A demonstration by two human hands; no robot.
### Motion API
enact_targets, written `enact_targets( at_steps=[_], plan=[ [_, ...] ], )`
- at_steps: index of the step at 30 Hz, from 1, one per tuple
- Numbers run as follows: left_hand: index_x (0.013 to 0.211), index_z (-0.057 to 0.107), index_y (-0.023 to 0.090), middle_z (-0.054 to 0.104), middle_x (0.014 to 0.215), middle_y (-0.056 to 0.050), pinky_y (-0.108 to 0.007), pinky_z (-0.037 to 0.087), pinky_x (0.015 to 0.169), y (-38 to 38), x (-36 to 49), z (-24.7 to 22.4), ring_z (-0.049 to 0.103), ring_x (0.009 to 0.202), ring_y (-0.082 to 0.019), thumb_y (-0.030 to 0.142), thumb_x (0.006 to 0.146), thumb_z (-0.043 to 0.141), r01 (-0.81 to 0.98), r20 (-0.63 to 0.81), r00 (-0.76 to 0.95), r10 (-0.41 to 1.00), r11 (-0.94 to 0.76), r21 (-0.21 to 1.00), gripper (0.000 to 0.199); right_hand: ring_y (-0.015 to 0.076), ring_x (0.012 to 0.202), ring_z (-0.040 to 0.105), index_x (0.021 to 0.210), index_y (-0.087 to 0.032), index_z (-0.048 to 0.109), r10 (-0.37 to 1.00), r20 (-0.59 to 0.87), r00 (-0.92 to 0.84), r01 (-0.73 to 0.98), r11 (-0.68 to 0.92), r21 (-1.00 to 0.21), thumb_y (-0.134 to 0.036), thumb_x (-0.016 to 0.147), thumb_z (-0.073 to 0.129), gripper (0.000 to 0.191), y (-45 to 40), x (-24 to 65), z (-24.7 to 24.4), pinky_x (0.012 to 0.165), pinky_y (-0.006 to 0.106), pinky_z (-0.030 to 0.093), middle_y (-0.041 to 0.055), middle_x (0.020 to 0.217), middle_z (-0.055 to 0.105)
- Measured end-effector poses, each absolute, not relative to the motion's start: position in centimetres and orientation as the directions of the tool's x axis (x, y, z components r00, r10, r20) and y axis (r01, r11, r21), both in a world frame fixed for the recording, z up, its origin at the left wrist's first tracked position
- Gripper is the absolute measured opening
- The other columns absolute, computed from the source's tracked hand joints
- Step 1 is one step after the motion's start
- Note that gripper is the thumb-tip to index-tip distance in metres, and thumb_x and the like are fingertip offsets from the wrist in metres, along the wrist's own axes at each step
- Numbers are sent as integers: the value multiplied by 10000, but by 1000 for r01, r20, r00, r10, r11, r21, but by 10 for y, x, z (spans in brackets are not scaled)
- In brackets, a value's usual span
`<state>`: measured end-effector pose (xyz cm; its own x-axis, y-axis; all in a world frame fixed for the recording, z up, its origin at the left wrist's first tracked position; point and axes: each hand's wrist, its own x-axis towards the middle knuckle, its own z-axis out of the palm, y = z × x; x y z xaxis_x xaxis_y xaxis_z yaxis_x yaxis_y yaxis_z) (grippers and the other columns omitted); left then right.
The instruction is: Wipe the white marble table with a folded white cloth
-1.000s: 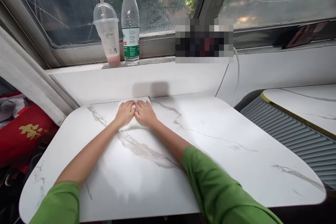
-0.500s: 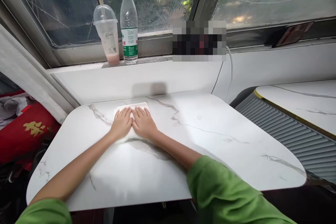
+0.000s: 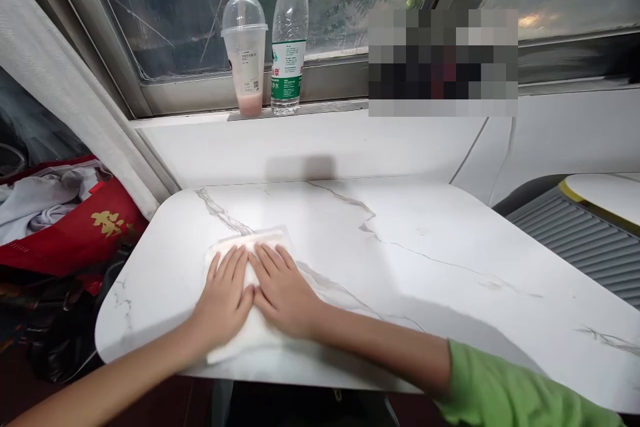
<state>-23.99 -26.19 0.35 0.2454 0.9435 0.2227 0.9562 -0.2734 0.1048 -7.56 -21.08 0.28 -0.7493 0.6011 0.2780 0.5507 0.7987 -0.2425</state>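
Note:
A white cloth lies flat on the white marbled table, left of its middle and reaching close to the front edge. My left hand rests palm down on the cloth's left part, fingers stretched forward. Beside it, my right hand presses flat on the same cloth, its fingers also extended. The thumbs meet or nearly meet between the two hands. Neither hand grips the cloth.
On the window sill stand a lidded cup with a straw and a green-capped bottle. A pixelated patch covers part of the sill. Left of the table is a red bag with clothes; at the right, a ribbed grey surface.
Both hands and the cloth have moved back toward me, from near the table's far edge to nearer its front edge. The camera view has shifted as well.

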Motion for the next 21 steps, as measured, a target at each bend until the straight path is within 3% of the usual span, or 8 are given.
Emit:
enact_targets(
  at_steps=[5, 12, 17, 21],
  plan=[
    [1369, 388, 149, 414, 1452, -114, -456, 193, 1163, -162, -275, 7, 331, 1371, -226, 256, 928, 335, 960, 209, 166, 964, -207, 188, 457, 279, 1334, 358, 1377, -15, 425, 656, 338, -675, 623, 752, -216, -255, 903, 344, 538, -123, -120, 1, 1114, 451, 211, 196, 1434, 421],
    [1312, 438, 111, 458, 1413, -112, -372, 252, 1132, -61, -298, 20, 392, 1314, -198, 177, 940, 289, 960, 214, 177, 961, -216, 177, 406, 252, 1305, 385, 1329, -35, 466, 764, 337, -551, 734, 635, -239, -204, 907, 343, 471, -37, -161, 4, 1109, 411, 191, 177, 1399, 468],
    [1344, 408, 107, 423, 1446, -101, -401, 223, 1144, -67, -297, 18, 354, 1343, -207, 187, 945, 275, 961, 210, 180, 961, -217, 169, 427, 265, 1335, 349, 1361, -25, 427, 767, 346, -540, 746, 627, -224, -214, 922, 340, 486, -43, -161, 2, 1123, 434, 161, 187, 1431, 426],
    [1358, 398, 75, 403, 1455, -137, -448, 203, 1153, -119, -302, 16, 329, 1367, -244, 207, 937, 290, 961, 199, 189, 962, -222, 162, 454, 290, 1353, 330, 1392, -9, 394, 745, 298, -597, 715, 662, -224, -253, 922, 363, 531, -88, -160, 2, 1131, 461, 156, 210, 1456, 381]
  ],
)
